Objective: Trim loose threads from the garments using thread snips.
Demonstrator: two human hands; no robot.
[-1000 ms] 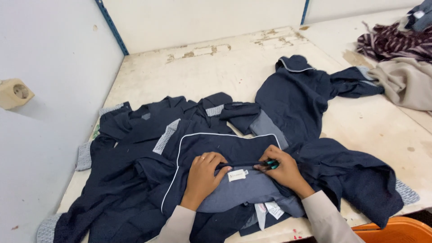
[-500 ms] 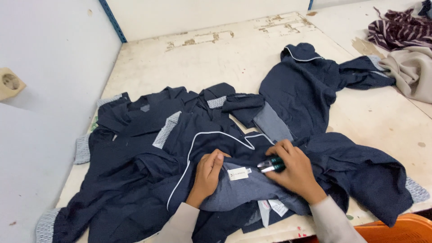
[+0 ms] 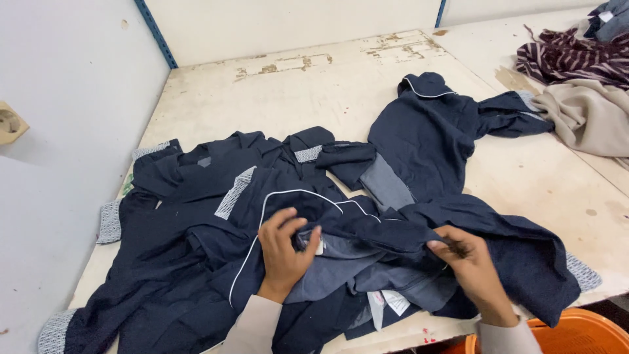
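Observation:
A dark navy garment (image 3: 196, 262) with white piping and grey patterned trim lies heaped on a worn white table (image 3: 295, 92). My left hand (image 3: 285, 252) pinches a fold of the navy fabric near a small white label (image 3: 319, 246). To its right, my right hand (image 3: 468, 265) grips another fold of the same cloth, fingers curled around it. More white tags (image 3: 386, 305) hang below the fabric at the table's front edge. A second navy piece (image 3: 432, 131) lies farther back on the right.
A striped maroon garment (image 3: 570, 56) and a beige one (image 3: 586, 115) are piled at the back right. An orange bin (image 3: 563, 334) sits below the front edge. A white wall with a socket (image 3: 10, 124) borders the left side.
Both hands shifted from the collar label area and now hold folds of fabric. The small green-and-black tool seen in my right hand earlier is out of sight.

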